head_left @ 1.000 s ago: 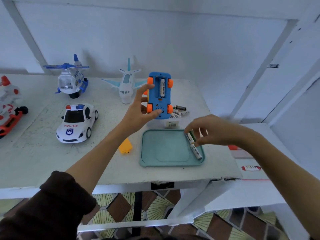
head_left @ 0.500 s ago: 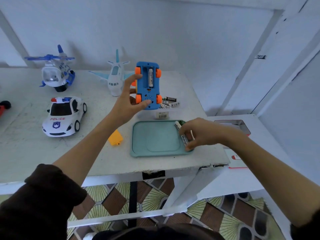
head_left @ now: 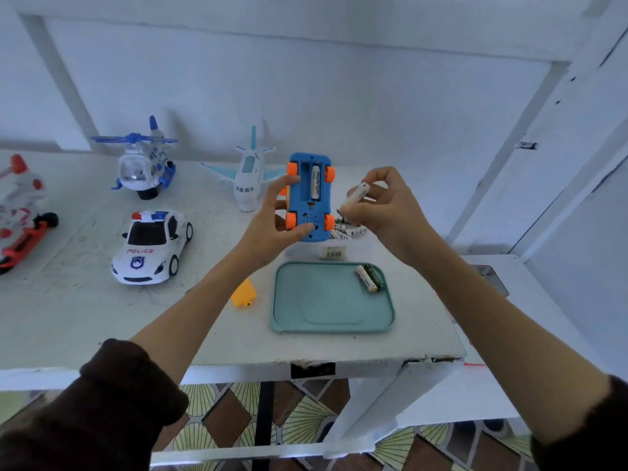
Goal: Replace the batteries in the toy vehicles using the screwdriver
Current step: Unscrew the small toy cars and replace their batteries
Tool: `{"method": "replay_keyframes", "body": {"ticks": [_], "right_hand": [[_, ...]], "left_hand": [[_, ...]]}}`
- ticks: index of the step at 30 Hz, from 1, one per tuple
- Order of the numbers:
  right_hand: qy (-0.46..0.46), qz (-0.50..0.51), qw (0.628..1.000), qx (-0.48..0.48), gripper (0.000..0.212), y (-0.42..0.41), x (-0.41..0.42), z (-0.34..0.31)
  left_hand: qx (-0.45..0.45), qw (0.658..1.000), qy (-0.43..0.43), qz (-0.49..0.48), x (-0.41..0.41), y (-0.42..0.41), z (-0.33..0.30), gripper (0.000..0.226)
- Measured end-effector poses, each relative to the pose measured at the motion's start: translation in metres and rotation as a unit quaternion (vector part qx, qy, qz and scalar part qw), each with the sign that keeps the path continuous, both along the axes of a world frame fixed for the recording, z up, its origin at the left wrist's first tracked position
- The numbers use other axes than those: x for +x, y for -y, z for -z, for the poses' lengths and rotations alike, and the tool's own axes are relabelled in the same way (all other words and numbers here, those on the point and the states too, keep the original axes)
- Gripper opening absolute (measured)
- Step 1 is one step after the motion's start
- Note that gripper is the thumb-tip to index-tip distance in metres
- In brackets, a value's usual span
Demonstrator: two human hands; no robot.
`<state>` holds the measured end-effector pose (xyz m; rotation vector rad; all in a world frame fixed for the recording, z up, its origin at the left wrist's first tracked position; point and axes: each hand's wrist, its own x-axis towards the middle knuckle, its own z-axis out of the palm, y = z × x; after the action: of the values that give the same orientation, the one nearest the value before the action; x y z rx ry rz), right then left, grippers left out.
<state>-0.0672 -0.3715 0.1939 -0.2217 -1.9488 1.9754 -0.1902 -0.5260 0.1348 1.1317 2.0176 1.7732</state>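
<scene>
Step in hand, as judged: seating a second AA cell in the blue toy car [head_left: 309,198], held underside-up above the white table [head_left: 85,317].

Left hand [head_left: 272,219] grips the car by its left flank, fingers curled behind the body, thumb on the lower underside near the speaker holes. Battery bay is open; one white cell [head_left: 315,182] sits in it lengthwise, with an empty slot to its left (polarity marks too small to read).

Right hand [head_left: 380,205] pinches a white battery [head_left: 355,195] between thumb and fingertips, tilted, upper end toward the car. It sits just right of the car, near the right-hand orange wheels, not touching the bay.

To do it well: check the cell's flat end against the spring side, lay it parallel to the seated cell, spring end first, then press the other end down. Keep the car steady.

Two more cells [head_left: 368,278] lie in the far right corner of the teal tray [head_left: 326,321]. The orange cover [head_left: 244,294] lies on the table left of the tray. No screwdriver visible.
</scene>
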Motion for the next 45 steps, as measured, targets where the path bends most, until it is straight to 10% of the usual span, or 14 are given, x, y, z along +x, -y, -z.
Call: {"method": "replay_keyframes", "body": {"ticks": [11, 20, 41, 45], "right_hand": [[0.025, 0.092, 0.978, 0.185, 0.014, 0.024, -0.048, -0.01], [-0.089, 0.178, 0.869, 0.453, 0.011, 0.024, -0.058, 0.009], [-0.107, 0.189, 0.832, 0.51, 0.008, 0.017, -0.069, 0.02], [-0.071, 0.171, 0.904, 0.384, 0.006, 0.02, -0.072, 0.022]], "left_hand": [[0.002, 1.0, 0.022, 0.006, 0.001, 0.002, -0.005, 0.063], [0.009, 0.999, 0.025, 0.02, 0.002, 0.003, -0.006, 0.061], [0.012, 0.999, 0.03, 0.017, 0.0, 0.003, -0.005, 0.064], [0.008, 0.999, 0.033, 0.023, 0.0, 0.001, -0.006, 0.066]]}}
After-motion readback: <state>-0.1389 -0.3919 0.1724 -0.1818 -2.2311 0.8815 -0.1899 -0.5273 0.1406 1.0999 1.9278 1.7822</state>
